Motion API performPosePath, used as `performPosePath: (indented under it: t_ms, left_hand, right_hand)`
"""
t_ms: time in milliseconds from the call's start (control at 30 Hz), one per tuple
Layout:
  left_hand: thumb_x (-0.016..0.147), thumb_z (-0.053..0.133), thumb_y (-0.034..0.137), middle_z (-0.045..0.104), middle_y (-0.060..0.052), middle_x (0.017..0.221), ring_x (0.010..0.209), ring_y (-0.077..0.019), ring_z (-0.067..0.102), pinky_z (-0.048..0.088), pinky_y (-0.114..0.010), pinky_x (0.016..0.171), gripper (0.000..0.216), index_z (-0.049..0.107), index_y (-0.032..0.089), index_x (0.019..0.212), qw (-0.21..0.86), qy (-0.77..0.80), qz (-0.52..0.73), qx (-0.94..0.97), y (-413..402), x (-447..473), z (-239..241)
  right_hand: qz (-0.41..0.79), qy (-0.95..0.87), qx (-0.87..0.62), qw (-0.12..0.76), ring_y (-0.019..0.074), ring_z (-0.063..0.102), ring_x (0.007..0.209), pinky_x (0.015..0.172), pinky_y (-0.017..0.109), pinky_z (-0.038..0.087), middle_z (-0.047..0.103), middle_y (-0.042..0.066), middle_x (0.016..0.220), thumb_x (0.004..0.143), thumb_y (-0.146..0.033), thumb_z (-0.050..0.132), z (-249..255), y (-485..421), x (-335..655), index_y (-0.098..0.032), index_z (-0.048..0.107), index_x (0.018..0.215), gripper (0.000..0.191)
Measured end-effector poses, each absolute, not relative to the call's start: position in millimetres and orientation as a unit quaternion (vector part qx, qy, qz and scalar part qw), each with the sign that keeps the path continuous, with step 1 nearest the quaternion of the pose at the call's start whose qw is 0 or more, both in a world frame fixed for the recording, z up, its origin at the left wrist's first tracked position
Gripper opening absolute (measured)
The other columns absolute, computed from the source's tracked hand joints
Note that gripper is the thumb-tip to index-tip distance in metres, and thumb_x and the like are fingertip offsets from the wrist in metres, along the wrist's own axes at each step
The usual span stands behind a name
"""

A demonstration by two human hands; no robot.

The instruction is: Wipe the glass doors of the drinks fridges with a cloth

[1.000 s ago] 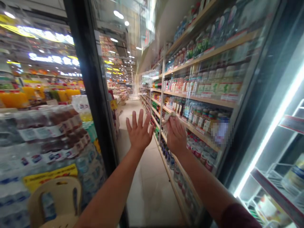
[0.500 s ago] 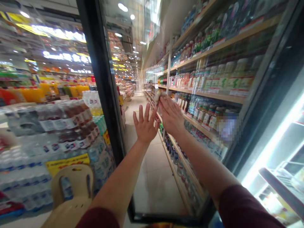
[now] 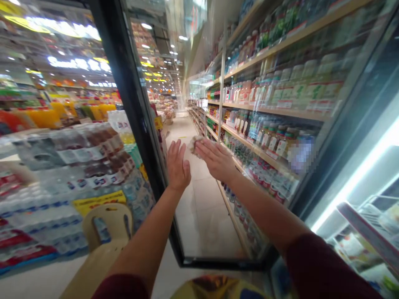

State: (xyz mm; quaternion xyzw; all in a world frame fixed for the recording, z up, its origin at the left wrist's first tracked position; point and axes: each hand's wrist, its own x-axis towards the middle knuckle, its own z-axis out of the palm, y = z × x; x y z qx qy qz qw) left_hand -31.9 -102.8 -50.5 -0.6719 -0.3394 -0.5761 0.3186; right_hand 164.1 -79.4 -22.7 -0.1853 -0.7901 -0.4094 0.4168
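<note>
And the right hand (image 3: 218,162), fingers laid nearly flat, holds a crumpled cloth (image 3: 195,144) at the glass door (image 3: 205,236); it's swept left and lower, so a different stretch of pane gets covered! The left hand (image 3: 178,166), grasping nothing, has shifted towards the black frame (image 3: 124,74). Beyond, bottle labels (image 3: 281,147) blur, the yellow card's (image 3: 98,201) red print won't read, and the lit white sign (image 3: 77,64) shows an S, the rest smeared.

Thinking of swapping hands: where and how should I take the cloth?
Perhaps pinch the pale cloth by its crumpled edge, from the side of the left hand: that part pokes out past the fingertips of the right hand; any remainder is hidden.
</note>
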Motion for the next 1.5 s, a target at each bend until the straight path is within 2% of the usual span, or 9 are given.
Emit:
performPosePath:
  t_ms: [133,233,433,633,767,933,1100,1333,1500]
  left_hand:
    - [0.106,0.025,0.037,0.035,-0.011,0.162,0.155,-0.0242,0.020,0.020,-0.050,0.126,0.055,0.026,0.024,0.159,0.291,-0.335,-0.571,-0.691,-108,-41,-69]
    - [0.106,0.024,0.037,0.034,-0.012,0.163,0.155,-0.0254,0.021,0.023,-0.051,0.125,0.055,0.025,0.023,0.159,0.299,-0.343,-0.564,-0.689,-112,-45,-76]
    - [0.105,0.026,0.035,0.034,-0.014,0.163,0.155,-0.0276,0.021,0.021,-0.052,0.125,0.054,0.031,0.020,0.158,0.317,-0.379,-0.542,-0.680,-120,-55,-95]
    - [0.104,0.035,0.031,0.024,-0.013,0.166,0.157,-0.0283,0.007,0.014,-0.054,0.126,0.058,0.026,0.021,0.160,0.347,-0.422,-0.494,-0.676,-110,-54,-121]
    - [0.101,0.043,0.038,0.031,-0.017,0.163,0.157,-0.0318,0.007,0.014,-0.060,0.125,0.059,0.035,0.019,0.157,0.388,-0.459,-0.477,-0.642,-97,-55,-137]
    - [0.099,0.046,0.042,0.039,-0.020,0.158,0.156,-0.0346,0.011,0.016,-0.063,0.123,0.058,0.046,0.016,0.150,0.387,-0.486,-0.475,-0.623,-91,-54,-142]
    - [0.099,0.047,0.037,0.040,-0.021,0.157,0.156,-0.0329,0.010,0.017,-0.061,0.124,0.058,0.042,0.016,0.153,0.417,-0.462,-0.478,-0.619,-88,-53,-138]
    - [0.097,0.049,0.040,0.041,-0.019,0.158,0.156,-0.0333,0.010,0.014,-0.062,0.124,0.058,0.046,0.017,0.150,0.385,-0.476,-0.491,-0.619,-83,-56,-142]
    - [0.097,0.048,0.042,0.040,-0.018,0.158,0.156,-0.0338,0.012,0.015,-0.063,0.124,0.058,0.047,0.019,0.150,0.373,-0.478,-0.502,-0.617,-79,-57,-143]
  right_hand:
    - [-0.353,-0.791,-0.218,0.449,0.0155,0.019,0.156,0.131,0.037,-0.001,0.038,0.000,0.162,0.102,-0.015,0.035,-18,-75,151,-0.020,0.030,0.159,0.058]
    - [-0.303,-0.807,-0.242,0.446,0.0199,0.017,0.157,0.131,0.042,0.004,0.034,0.005,0.164,0.101,-0.014,0.036,-62,-77,130,-0.016,0.030,0.159,0.059]
    - [-0.302,-0.886,-0.110,0.335,0.0075,0.045,0.143,0.123,0.026,0.030,0.060,0.002,0.146,0.096,-0.013,0.043,-171,-94,124,-0.018,0.060,0.137,0.045]
    - [-0.321,-0.814,-0.224,0.429,0.0139,0.031,0.152,0.130,0.036,0.014,0.053,0.002,0.153,0.098,-0.011,0.042,-111,-91,156,-0.020,0.043,0.152,0.055]
    - [-0.358,-0.779,-0.247,0.452,0.0144,0.029,0.153,0.130,0.036,0.005,0.054,0.001,0.151,0.097,-0.012,0.042,-127,-95,171,-0.022,0.051,0.148,0.052]
    - [-0.391,-0.801,-0.201,0.407,0.0112,0.032,0.151,0.130,0.033,0.007,0.059,-0.002,0.147,0.097,-0.011,0.041,-149,-98,200,-0.022,0.058,0.141,0.049]
    - [-0.372,-0.681,-0.362,0.516,0.0211,0.031,0.152,0.127,0.042,0.017,0.055,0.011,0.150,0.096,-0.012,0.042,-116,-87,236,-0.018,0.040,0.155,0.060]
    - [-0.376,-0.704,-0.366,0.477,0.0225,0.027,0.154,0.125,0.041,0.025,0.059,0.013,0.146,0.096,-0.015,0.043,-187,-95,261,-0.017,0.046,0.151,0.055]
    - [-0.341,-0.644,-0.403,0.553,0.0263,0.026,0.154,0.124,0.053,0.025,0.046,0.016,0.157,0.099,-0.016,0.038,-133,-83,267,-0.019,0.037,0.156,0.058]
